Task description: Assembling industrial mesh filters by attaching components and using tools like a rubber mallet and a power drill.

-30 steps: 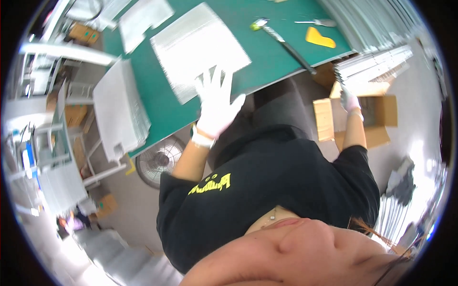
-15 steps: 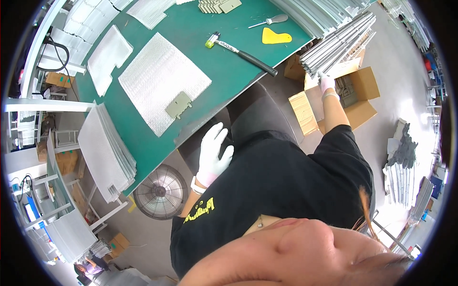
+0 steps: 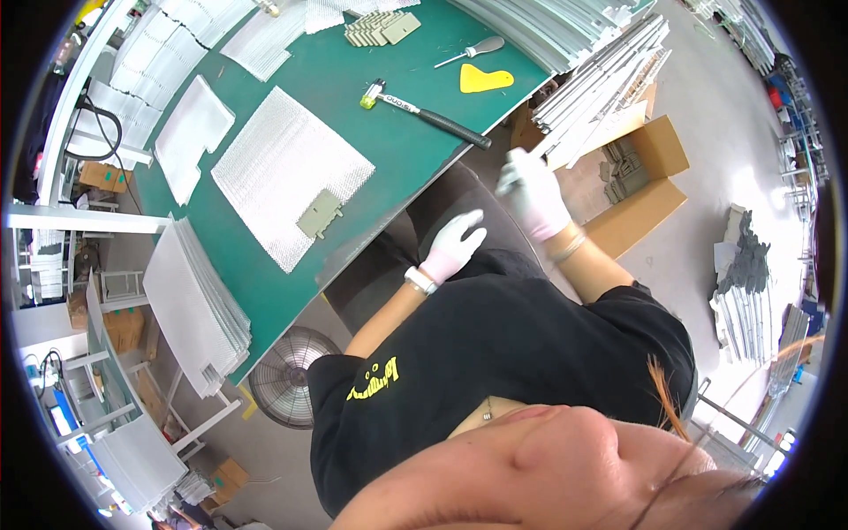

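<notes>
Both my hands wear white gloves. My left hand (image 3: 453, 245) hovers over my lap beside the table edge, fingers stretched and thumb apart, with nothing in it. My right hand (image 3: 534, 190) is between the table corner and an open cardboard box (image 3: 649, 215); its fingers are bent and blurred, and I cannot make out anything in them. Inside the box lie several grey-green plastic pieces (image 3: 623, 168). On the green table, a white mesh panel (image 3: 283, 168) lies flat with one grey-green notched plate (image 3: 320, 214) on its near corner.
A hammer (image 3: 433, 115), a screwdriver (image 3: 468, 51) and a yellow scraper (image 3: 484, 79) lie on the green table (image 3: 371, 185). Long metal strips (image 3: 605, 79) jut past its right edge. Stacked mesh panels (image 3: 190, 296) stand at the left; a floor fan (image 3: 291, 375) is below.
My right hand has come away from the box and metal strips, moving left toward my body. My left hand has moved right and slightly up. The whole view has shifted slightly.
</notes>
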